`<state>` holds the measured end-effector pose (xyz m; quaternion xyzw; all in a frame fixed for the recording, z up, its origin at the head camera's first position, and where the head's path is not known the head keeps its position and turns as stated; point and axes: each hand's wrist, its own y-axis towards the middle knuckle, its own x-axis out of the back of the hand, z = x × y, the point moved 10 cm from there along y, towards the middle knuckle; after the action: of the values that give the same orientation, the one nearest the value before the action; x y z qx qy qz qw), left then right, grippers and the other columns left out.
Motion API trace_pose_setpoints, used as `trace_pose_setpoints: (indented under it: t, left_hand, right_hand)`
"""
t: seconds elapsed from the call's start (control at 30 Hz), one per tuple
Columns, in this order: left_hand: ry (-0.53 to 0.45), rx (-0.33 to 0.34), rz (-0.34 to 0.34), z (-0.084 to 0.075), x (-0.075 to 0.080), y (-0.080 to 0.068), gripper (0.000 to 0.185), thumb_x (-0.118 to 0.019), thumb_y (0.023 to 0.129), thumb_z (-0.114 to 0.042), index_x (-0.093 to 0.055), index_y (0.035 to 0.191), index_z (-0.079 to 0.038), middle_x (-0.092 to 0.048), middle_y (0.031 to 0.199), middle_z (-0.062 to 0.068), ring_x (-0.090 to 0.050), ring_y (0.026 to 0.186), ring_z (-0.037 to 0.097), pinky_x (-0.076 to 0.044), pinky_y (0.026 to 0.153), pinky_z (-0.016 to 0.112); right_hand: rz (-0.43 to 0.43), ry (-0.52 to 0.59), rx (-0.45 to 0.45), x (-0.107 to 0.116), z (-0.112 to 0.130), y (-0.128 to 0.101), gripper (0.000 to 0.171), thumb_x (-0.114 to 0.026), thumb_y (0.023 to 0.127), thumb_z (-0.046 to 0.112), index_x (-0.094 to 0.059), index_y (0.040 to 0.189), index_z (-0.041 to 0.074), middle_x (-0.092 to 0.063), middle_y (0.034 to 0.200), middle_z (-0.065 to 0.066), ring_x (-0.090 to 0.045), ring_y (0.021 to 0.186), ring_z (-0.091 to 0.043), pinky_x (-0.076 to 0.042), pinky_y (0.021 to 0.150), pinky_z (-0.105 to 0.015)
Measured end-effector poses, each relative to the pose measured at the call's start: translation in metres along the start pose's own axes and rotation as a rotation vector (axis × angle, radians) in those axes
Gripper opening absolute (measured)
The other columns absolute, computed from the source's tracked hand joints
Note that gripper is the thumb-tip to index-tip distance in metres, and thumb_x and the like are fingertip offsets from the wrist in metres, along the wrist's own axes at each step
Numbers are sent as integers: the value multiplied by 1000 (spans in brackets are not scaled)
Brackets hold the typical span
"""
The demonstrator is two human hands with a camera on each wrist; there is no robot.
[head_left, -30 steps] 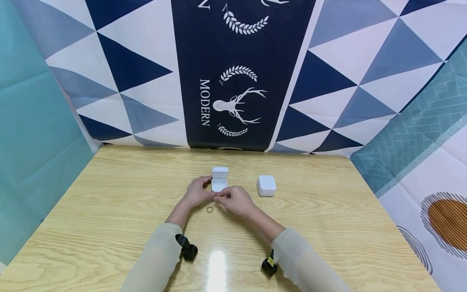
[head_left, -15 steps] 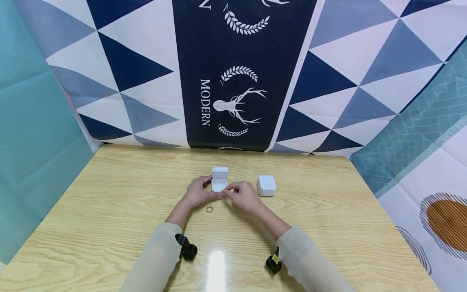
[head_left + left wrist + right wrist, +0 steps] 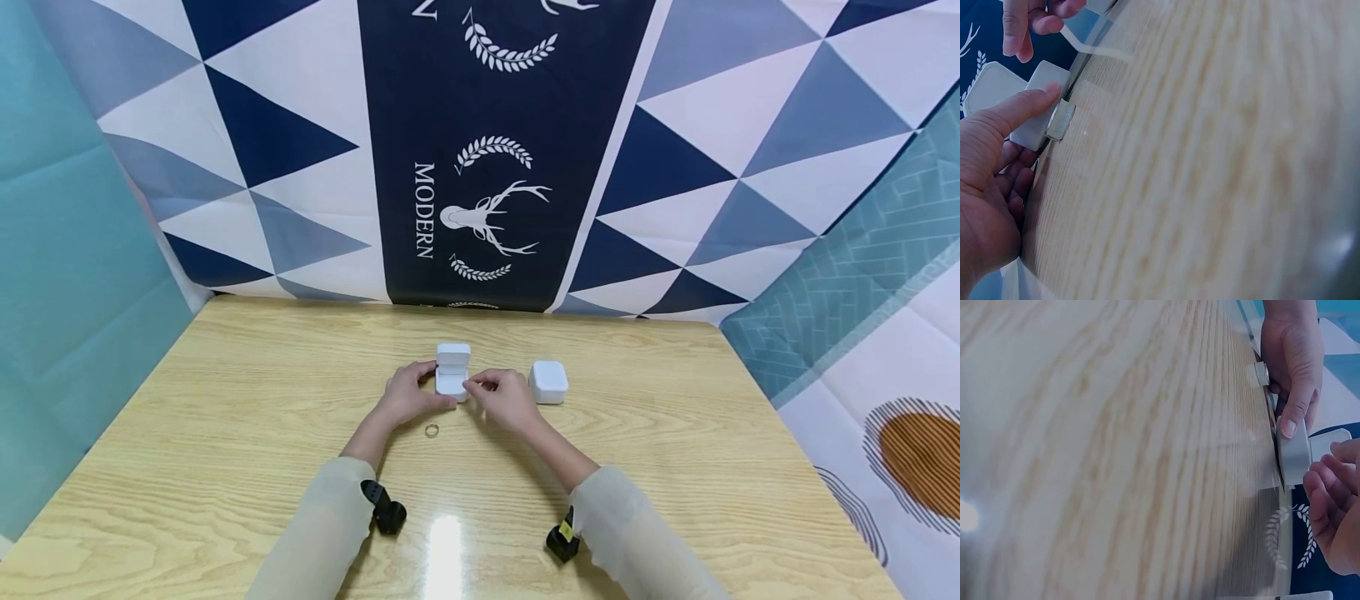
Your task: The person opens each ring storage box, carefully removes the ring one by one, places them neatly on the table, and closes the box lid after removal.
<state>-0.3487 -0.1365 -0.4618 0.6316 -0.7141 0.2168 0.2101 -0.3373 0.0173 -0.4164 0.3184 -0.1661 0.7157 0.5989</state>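
Observation:
A small white ring box (image 3: 452, 382) stands on the table with its lid raised. My left hand (image 3: 408, 395) grips it from the left, thumb on the front face, the other fingers round its far left side. At the box's right front edge, my right hand (image 3: 504, 400) has thumb and forefinger close together, the other fingers curled. Whether something small is between those fingertips is hidden. A gold-coloured ring (image 3: 431, 431) lies on the table in front of the box, near the left thumb; in the left wrist view the ring (image 3: 1061, 120) shows as a wide band.
A second white box (image 3: 549, 382), with rounded corners, sits just right of my right hand. The wooden table (image 3: 262, 400) ends at a patterned cloth backdrop (image 3: 480, 217). Black wrist cameras hang at both sleeves, and a light reflection lies on the near tabletop.
My right hand has moved from in front of the box, beside the left thumb, up and right to the box's right front edge. The left hand, box and loose ring stay in place.

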Motion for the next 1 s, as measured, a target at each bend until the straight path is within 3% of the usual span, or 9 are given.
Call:
trace_pose_setpoints:
  t: [0.13,0.33,0.6,0.83,1.0]
  left_hand:
    - [-11,6,-1,1,-1,0,78,-83,68,-32,-51,135,-10,-52,136,13,-43,129,32,-32,107,48]
    - [-25,27,6,3,-2,-2,78,-84,68,-32,-50,135,-10,-52,137,13,-41,130,33,-31,108,48]
    - [-23,15,6,0,-1,-2,78,-83,68,-32,-50,135,-10,-52,137,12,-41,130,32,-31,108,49]
    - [-21,20,12,0,-1,-1,79,-84,68,-32,-50,136,-9,-52,137,12,-43,129,32,-32,108,47]
    - [-21,25,11,-1,0,-2,78,-83,69,-33,-50,136,-10,-51,137,12,-41,130,32,-31,108,49]
  right_hand:
    - [-25,28,-14,2,-2,1,17,-68,85,22,-75,91,8,-68,72,-5,-52,57,-7,-44,54,-21]
    - [-83,160,-82,7,-11,1,18,-67,87,20,-74,93,6,-71,82,-8,-56,67,-7,-47,61,-20]
    - [-141,248,-126,11,-14,4,20,-65,87,22,-73,98,7,-70,82,-8,-57,68,-8,-48,55,-19]
    - [-155,305,-155,11,-16,7,28,-64,88,27,-70,108,9,-67,87,-9,-63,75,-27,-53,52,-29]
    - [-164,308,-160,11,-13,10,34,-65,87,31,-67,113,9,-68,92,-10,-64,82,-27,-53,59,-27]
